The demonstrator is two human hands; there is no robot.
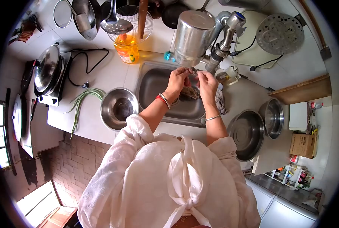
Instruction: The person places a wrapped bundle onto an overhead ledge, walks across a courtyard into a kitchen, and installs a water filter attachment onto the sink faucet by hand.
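Over the steel sink [146, 89], my left hand [178, 80] and my right hand [207, 84] come close together just below the tap [218, 51]. Fingertips of both hands pinch a small dark piece [193, 70] between them; its kind is too small to tell. Beneath my hands, a brown, rough-looking bundle [191, 92] lies in the basin, partly hidden. A crumpled grey cloth [220, 100] hangs at the sink's right edge, beside my right wrist.
Left of the sink stand a steel bowl [119, 108], long green beans [86, 97] and a cooker with a lidded pan [48, 70]. Behind are a bottle of orange liquid [127, 48] and a metal water filter [194, 36]. Two steel basins, one large [246, 133], sit right.
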